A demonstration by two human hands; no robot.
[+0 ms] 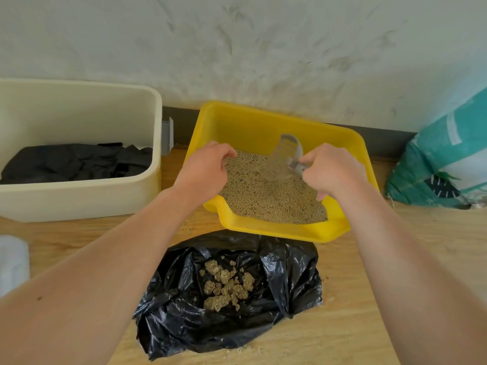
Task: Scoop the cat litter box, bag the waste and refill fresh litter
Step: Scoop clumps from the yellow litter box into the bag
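A yellow litter box (263,122) filled with tan litter (268,198) sits on the wooden floor against the wall. My right hand (333,171) grips the handle of a clear plastic scoop (286,156), whose front edge digs into the litter. My left hand (208,167) holds the box's left rim with curled fingers. In front of the box lies an open black plastic bag (290,272) with several clumps of used litter (228,284) inside.
A cream bin (79,198) holding folded black bags (76,162) stands at the left. A teal and white sack (445,159) leans on the wall at the right. Something white (11,262) shows at the left edge. Litter crumbs dot the floor.
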